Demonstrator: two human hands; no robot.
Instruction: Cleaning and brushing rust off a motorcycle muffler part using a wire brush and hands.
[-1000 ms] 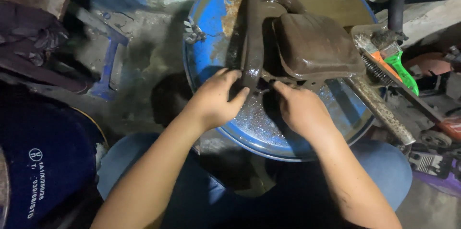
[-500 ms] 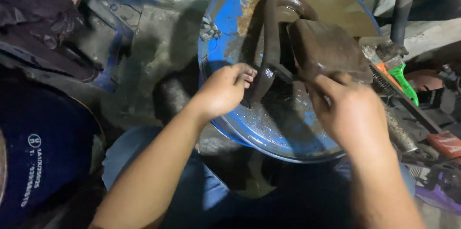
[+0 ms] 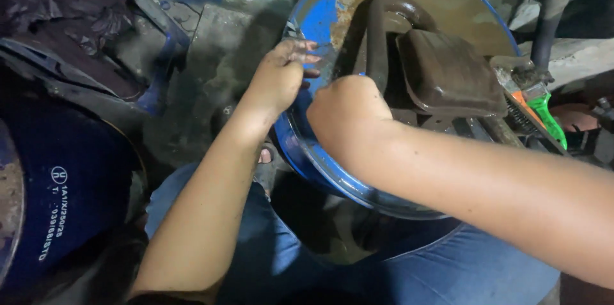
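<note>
Two bare hands work over a round blue drum lid (image 3: 307, 145) that fills the middle of the view, its rusty face carrying a dark curved metal frame (image 3: 377, 36) and a flat brown metal cover (image 3: 451, 75). The left hand (image 3: 278, 78) rests on the lid's left rim, fingers loosely spread and touching the edge, gripping nothing that can be seen. The right hand (image 3: 348, 110) is closed into a fist around the near end of the frame; the fingers themselves are hidden under the knuckles, so the hold is judged from the wrap of the hand. An orange and green hand tool (image 3: 540, 110) lies at the right edge of the lid, beside a coil spring (image 3: 518, 119). A dark blue drum (image 3: 70, 190) stands at the near left.

Judgement on handling: the frame appears to be thick steel, stiff and heavy, with a greasy or wet film that could let it slip. The straight near bar gives the surest hold; the bend at the far end looks awkward.

Against the picture of half a second ago, the left hand has moved off the frame to the rim, and the right hand has shifted left from the cover onto the frame's near end.
</note>
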